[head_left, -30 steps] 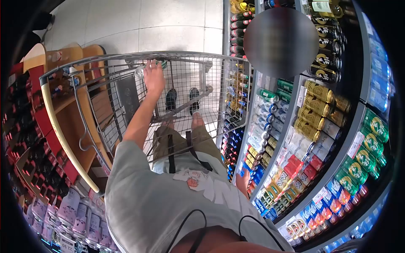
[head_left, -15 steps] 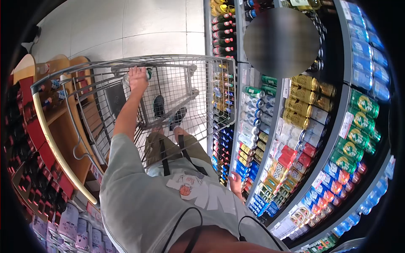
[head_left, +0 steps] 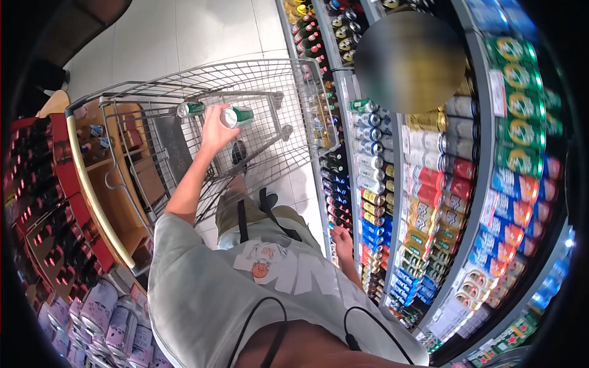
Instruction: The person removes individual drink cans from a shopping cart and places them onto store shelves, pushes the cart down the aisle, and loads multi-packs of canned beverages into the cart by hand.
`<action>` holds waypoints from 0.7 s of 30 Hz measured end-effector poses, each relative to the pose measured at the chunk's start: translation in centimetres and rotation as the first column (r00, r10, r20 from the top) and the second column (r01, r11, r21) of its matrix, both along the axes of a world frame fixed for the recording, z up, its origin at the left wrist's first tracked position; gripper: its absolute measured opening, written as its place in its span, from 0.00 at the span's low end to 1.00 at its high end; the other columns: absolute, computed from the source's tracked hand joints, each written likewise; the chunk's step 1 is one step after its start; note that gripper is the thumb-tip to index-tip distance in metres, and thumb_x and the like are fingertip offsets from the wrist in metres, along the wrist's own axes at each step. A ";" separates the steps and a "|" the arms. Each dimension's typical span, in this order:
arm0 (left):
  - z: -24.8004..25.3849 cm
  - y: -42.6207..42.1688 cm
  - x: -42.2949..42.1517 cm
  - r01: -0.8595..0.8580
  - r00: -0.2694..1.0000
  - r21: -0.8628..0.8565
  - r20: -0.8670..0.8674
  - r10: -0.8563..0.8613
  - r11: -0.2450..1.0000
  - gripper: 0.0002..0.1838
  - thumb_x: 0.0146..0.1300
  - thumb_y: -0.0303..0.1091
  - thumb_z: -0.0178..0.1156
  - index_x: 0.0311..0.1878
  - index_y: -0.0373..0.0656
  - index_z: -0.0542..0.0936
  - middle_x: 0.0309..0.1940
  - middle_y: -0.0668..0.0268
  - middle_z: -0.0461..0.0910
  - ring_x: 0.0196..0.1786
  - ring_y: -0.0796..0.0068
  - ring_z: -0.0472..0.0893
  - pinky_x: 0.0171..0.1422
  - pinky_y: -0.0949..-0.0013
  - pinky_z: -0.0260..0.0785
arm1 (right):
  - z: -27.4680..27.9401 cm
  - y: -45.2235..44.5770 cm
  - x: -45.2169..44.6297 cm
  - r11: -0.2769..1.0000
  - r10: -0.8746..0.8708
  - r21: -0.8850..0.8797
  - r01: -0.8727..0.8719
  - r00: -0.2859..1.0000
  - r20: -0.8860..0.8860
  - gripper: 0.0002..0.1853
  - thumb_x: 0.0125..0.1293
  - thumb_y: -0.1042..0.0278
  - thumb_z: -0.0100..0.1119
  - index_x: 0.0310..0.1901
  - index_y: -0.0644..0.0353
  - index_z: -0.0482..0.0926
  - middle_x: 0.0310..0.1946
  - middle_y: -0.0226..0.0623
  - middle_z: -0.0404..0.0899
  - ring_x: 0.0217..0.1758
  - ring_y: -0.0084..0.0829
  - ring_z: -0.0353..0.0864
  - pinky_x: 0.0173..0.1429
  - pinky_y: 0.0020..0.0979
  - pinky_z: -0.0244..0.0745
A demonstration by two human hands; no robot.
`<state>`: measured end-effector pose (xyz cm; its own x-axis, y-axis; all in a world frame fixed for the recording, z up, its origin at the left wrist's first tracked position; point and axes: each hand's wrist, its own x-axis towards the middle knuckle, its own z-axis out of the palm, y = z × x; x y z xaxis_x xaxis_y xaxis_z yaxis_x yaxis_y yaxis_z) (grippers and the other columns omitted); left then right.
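My left hand (head_left: 217, 130) is over the shopping cart (head_left: 178, 76), its fingers closed round a green drink can (head_left: 243, 116) whose silver end faces me. Just left of that hand, a second green can (head_left: 191, 109) lies on its side near the cart's back part. Down at my right side, beside the drinks shelf, my right hand (head_left: 342, 240) hangs with fingers loosely apart and no object visible in it.
Shelves of cans (head_left: 422, 184) run along the right, with green cans (head_left: 518, 104) on one level. Bottles (head_left: 308, 37) stand at the top. On the left are a wooden rack (head_left: 116, 184) and pink cans (head_left: 101, 306). A dark shape (head_left: 80, 30) shows at the upper left.
My left hand has moved right within the cart, carrying one green can away from the other, which now shows uncovered. The view has shifted, and the cart and shelves appear turned slightly.
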<state>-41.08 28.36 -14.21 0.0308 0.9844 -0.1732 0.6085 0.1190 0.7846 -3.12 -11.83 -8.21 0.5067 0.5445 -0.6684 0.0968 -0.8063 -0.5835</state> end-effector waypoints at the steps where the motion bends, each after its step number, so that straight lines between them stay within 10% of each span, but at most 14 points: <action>1: 1.6 -0.8 0.9 -0.001 0.999 0.043 0.042 0.000 0.999 0.35 0.37 0.33 0.76 0.53 0.41 0.73 0.48 0.57 0.72 0.51 0.58 0.76 0.58 0.61 0.72 | 1.3 0.8 -0.6 0.999 -0.039 0.035 0.040 0.998 -0.053 0.10 0.67 0.71 0.57 0.49 0.61 0.77 0.40 0.30 0.81 0.43 0.20 0.77 0.47 0.23 0.71; 11: 18.7 -11.0 13.0 0.075 0.597 -0.092 0.802 0.029 0.993 0.21 0.54 0.33 0.71 0.47 0.41 0.71 0.41 0.65 0.78 0.43 0.77 0.80 0.47 0.71 0.76 | 5.3 1.6 0.5 0.769 0.190 0.577 -0.275 0.960 0.204 0.18 0.64 0.79 0.59 0.56 0.62 0.74 0.51 0.40 0.79 0.53 0.28 0.78 0.56 0.27 0.73; 17: 26.5 -17.6 20.4 0.430 0.636 -0.210 0.761 -0.130 0.878 0.24 0.60 0.47 0.67 0.52 0.42 0.76 0.41 0.68 0.81 0.39 0.81 0.81 0.33 0.77 0.74 | 16.3 3.5 -0.9 0.447 0.117 0.894 -0.026 0.993 -0.030 0.48 0.53 0.85 0.66 0.73 0.60 0.49 0.72 0.44 0.54 0.67 0.34 0.66 0.63 0.32 0.71; 21: 29.8 -23.4 24.4 0.595 0.660 -0.182 0.667 -0.346 0.783 0.27 0.63 0.52 0.63 0.54 0.39 0.74 0.41 0.66 0.80 0.41 0.79 0.80 0.40 0.73 0.76 | 18.6 0.2 -0.5 0.484 0.066 0.862 -0.153 0.988 0.139 0.41 0.50 0.78 0.70 0.67 0.66 0.61 0.57 0.42 0.71 0.58 0.31 0.74 0.62 0.31 0.73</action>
